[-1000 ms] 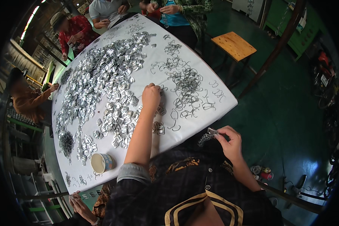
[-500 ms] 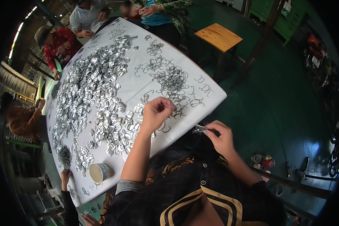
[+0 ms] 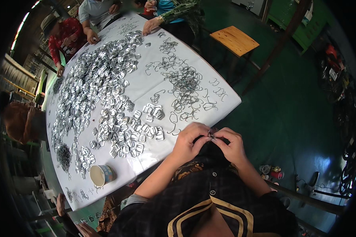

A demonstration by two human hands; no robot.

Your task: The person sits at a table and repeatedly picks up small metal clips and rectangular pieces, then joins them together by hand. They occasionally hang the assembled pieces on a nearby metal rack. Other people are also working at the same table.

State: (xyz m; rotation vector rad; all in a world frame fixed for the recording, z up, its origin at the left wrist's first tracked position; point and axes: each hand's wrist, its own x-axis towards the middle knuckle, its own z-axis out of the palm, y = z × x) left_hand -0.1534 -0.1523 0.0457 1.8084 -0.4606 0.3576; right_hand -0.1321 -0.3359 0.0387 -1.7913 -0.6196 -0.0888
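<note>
Just off the near edge of the white-covered table, a small metal piece sits between left hand and right hand, both pinching it equally close, its long axis hidden from me

Bare tabletop leaves passage between buckles and wire hooks.

Shiny metal buckles, duller metal hooks, smooth table covering, varnished-looking wooden stool, matt cloth shirt
</note>
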